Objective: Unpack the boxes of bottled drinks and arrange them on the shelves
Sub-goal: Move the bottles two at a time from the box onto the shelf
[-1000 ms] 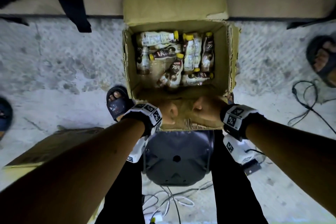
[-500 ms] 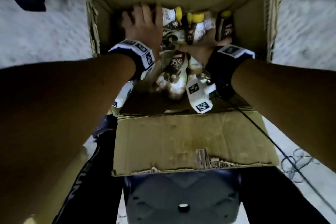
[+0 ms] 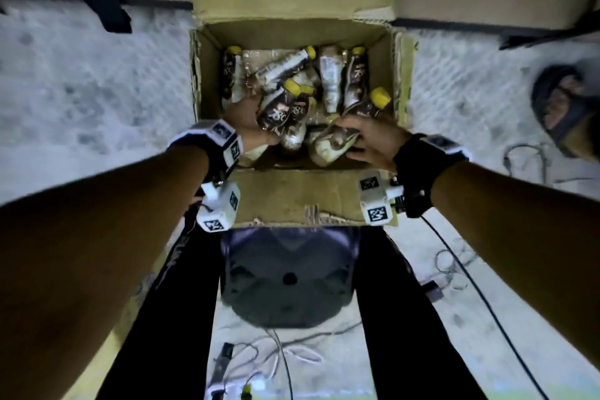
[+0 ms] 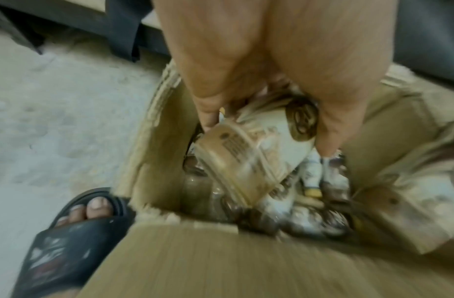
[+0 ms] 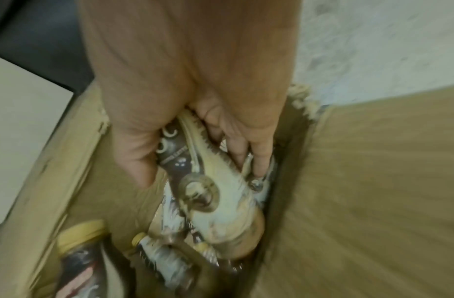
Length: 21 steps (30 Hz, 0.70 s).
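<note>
An open cardboard box [image 3: 402,75] stands on the floor in front of me, with several brown-and-white bottles with yellow caps [image 3: 331,78] lying loose in it. Near the box's left front, my left hand [image 3: 250,127] grips a dark-labelled bottle [image 3: 276,109] round its body. The left wrist view shows fingers and thumb round that bottle [image 4: 253,157], bottom end toward the camera. My right hand [image 3: 367,140] grips another bottle [image 3: 337,143] at the right front, seen in the right wrist view as the bottle [image 5: 215,193], held by thumb and fingers.
The box's near flap [image 3: 298,198] lies folded toward me over a dark stool [image 3: 289,276] between my legs. Cables [image 3: 461,256] trail on the floor at right. Another person's sandalled foot [image 3: 565,107] is at far right. My own sandalled foot [image 4: 75,227] is beside the box's left corner.
Both hands left the near flap, reached deep among the bottles, and have now drawn back toward the box's near side, each gripping one bottle.
</note>
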Tool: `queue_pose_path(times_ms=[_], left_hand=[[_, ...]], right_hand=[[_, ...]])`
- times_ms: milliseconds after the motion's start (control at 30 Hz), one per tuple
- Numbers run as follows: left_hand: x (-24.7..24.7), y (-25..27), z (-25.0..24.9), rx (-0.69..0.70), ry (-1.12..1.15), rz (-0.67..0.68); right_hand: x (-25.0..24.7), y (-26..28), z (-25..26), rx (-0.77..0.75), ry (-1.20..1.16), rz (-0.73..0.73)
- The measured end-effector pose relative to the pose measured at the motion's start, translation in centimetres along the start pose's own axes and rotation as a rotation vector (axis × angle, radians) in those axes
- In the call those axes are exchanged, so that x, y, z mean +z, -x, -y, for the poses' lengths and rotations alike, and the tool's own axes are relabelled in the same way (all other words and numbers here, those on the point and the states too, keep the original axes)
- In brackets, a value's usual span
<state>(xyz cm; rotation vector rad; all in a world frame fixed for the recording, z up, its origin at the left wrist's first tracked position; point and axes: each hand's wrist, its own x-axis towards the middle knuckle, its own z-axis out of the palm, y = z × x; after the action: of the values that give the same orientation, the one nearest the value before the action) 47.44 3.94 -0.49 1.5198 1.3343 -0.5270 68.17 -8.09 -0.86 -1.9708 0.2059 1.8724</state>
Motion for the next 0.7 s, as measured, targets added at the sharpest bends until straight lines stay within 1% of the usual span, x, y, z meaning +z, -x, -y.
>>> queue_pose_path(times_ms=[100,133,200,267,367,500,567,700], left_hand=[[-0.1,7.0,-1.9,0.034,0.097,-0.039],[-0.3,9.2,-2.5,0.024,0.153,-0.042],[-1.2,14.2,-3.9,-0.037,0.337,-0.009],[-2.2,18.8,-5.5,-0.065,0.462,-0.013],[-4.1,25.6,-8.5,-0.017,0.525,-0.036],[-7.3,32.6,-13.7,0.1,0.526,-0.029],[-9.3,35.5,-16.9,0.199,0.514,-0.028],[-14.4,40.1,-24.2,0.415,0.509,-0.094]], right_hand=[[0.2,7.1,-1.8,0.044,-0.084,0.063],[0.5,9.7,-2.2,0.062,-0.111,0.081],[0.9,15.3,-3.4,0.078,-0.148,0.108],[1.3,20.4,-4.1,0.048,-0.204,0.116],[1.5,27.5,-4.3,-0.061,-0.213,0.064],[0.8,36.6,-1.3,-0.233,-0.137,0.005],[0.1,41.0,1.2,-0.374,-0.085,-0.027],[-1.8,49.4,7.1,-0.72,-0.027,-0.1]])
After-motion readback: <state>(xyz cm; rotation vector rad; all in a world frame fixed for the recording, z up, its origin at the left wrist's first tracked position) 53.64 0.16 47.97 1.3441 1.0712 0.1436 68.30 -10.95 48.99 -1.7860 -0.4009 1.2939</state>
